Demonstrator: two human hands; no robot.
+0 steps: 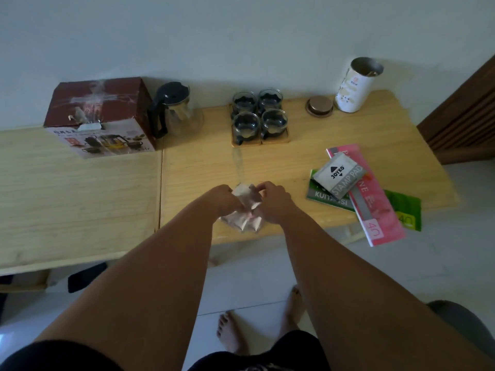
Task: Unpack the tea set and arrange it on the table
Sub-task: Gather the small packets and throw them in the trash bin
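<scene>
- Head view, the step in hand: both hands meet at the near middle of the table (201,162). The left hand (223,199) and the right hand (273,202) have curled fingers pinching a pale, crumpled wrapped bundle (247,207) from either side.
- Judging by the task, this is one more piece of the set being unwrapped. It would go best with the bundle kept low over the table. The wrap should be peeled apart, not tugged, with one hand ready under whatever comes free.
- The rest of the set stands at the far side. A glass teapot (178,111) with a black handle is just beside the red box (100,116). To its right, four glass cups (258,113) sit grouped on wooden trays (276,139).
- Free table lies between the hands and the cups, a fair place for the unwrapped piece.
- Hard to make out: what the bundle contains is hidden by wrap and fingers.
- A faint translucent streak (237,162) runs from the bundle toward the cups. I cannot tell whether it is film or glare.
- At the right lie a stamp pad (338,178) on booklets (375,210), which overhang the table's near edge.
</scene>
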